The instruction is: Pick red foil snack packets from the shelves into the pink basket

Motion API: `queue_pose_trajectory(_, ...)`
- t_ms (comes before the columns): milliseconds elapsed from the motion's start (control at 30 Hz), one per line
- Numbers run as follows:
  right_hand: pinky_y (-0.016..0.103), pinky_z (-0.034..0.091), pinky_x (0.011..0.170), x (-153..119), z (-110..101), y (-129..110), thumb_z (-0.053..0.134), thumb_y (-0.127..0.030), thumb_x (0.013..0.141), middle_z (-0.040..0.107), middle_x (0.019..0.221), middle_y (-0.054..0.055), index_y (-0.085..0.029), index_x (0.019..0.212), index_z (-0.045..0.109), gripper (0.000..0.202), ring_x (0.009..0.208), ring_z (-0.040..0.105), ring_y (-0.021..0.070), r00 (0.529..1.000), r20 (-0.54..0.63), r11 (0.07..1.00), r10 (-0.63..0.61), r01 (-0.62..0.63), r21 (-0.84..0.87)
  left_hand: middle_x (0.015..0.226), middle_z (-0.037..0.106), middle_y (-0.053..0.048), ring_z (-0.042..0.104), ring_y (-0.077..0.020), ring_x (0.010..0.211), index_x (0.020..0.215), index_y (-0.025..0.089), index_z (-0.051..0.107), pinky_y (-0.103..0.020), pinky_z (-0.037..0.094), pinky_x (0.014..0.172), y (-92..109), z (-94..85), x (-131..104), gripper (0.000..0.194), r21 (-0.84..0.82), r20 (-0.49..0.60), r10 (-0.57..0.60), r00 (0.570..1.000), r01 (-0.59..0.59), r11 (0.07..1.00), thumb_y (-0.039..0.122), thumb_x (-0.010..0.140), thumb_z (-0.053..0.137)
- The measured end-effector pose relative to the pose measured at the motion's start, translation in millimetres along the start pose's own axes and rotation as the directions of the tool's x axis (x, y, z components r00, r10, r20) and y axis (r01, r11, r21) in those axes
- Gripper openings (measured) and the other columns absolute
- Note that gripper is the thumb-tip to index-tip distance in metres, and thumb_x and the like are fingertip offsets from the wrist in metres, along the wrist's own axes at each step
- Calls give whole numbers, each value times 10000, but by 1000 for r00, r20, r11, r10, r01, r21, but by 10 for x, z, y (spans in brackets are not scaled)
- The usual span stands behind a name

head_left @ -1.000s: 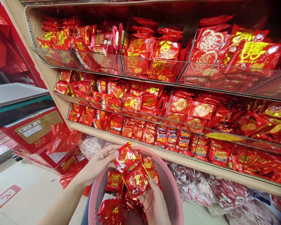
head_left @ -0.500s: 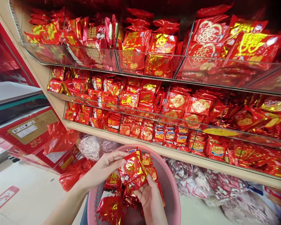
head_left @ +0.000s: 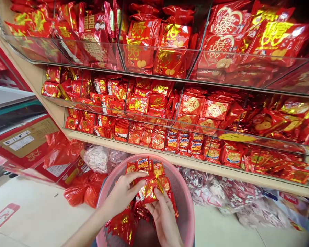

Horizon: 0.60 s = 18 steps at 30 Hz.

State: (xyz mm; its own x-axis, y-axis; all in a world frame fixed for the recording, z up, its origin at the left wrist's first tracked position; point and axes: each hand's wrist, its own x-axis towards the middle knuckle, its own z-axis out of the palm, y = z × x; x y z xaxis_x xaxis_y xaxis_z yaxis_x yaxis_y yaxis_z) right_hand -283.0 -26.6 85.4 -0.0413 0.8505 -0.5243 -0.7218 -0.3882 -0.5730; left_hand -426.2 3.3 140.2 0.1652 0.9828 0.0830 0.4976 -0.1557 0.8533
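Between my two hands is a shiny red and gold snack packet (head_left: 147, 192), held over a pink plastic basket (head_left: 187, 206). My left hand (head_left: 122, 192) pinches its upper left edge with thumb and fingers. On the lower right side, my right hand (head_left: 162, 209) grips it with the thumb on top. Below and around my hands, several other red packets (head_left: 123, 224) lie in the basket. One with a blue and white label (head_left: 142, 162) sits at the basket's far side. My hands hide part of the pile.
Shelves with clear plastic fronts (head_left: 154, 118) hold many red packets ahead. Under the lowest shelf lie clear bags of goods (head_left: 234, 195). Red plastic bags (head_left: 83, 188) and a red carton (head_left: 28, 140) stand at the left. Pale floor tiles (head_left: 28, 219) show beside the basket.
The held packet has tilted, and my left hand has shifted across its top edge. The view has moved slightly, so the shelves sit a little higher and further left.
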Motion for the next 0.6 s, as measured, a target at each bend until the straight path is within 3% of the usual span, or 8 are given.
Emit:
queue_pose_trajectory(133, 303, 560, 730, 23, -17, 31, 767, -318, 656, 651, 916, -13, -202, 927, 627, 327, 801, 605, 127, 1000, 27, 1000, 15, -16, 23, 1044, 675, -45, 613, -182, 987, 1063, 234, 638, -353, 478, 897, -44, 94, -25, 243, 75, -76, 43, 996, -37, 997, 274, 901, 461)
queue_pose_trajectory(200, 293, 558, 723, 35, -28, 43, 758, -319, 670, 658, 917, -10, -202, 943, 625, 326, 790, 609, 121, 999, 42, 999, 19, -20, 29, 1124, 636, -52, 572, -195, 1066, 1103, 244, 618, -387, 453, 944, -75, 115, -60, 261, 164, -92, 90, 992, -74, 984, 297, 908, 452)
queue_pose_trajectory(300, 244, 540, 660, 37, -30, 59, 775, -308, 646, 660, 918, -15, -214, 939, 623, 342, 761, 614, 109, 999, 33, 998, 12, -13, 57, 1317, 510, -60, 426, -256, 1239, 1271, 275, 500, -476, 373, 1028, -86, 138, -145, 464, 356, -25, 147, 989, -129, 926, 375, 826, 583)
queue_pose_trajectory(400, 230, 521, 611, 13, -7, 84, 795, -296, 613, 648, 860, -33, -230, 892, 628, 331, 685, 601, 96, 1000, -5, 997, 4, -4, 78, 1404, 427, -60, 350, -296, 1289, 1393, 296, 336, -531, 325, 1048, -55, 185, -225, 752, 496, 91, 111, 990, -142, 856, 308, 725, 681)
queue_pose_trajectory(600, 234, 508, 657, -59, 22, 187, 779, -283, 634, 673, 962, -4, -247, 998, 610, 403, 743, 614, 101, 997, 74, 995, 2, -9, 103, 1398, 442, -75, 370, -287, 1272, 1422, 246, 289, -517, 291, 1060, 9, 281, -257, 767, 623, 130, -66, 989, -30, 782, 133, 721, 579)
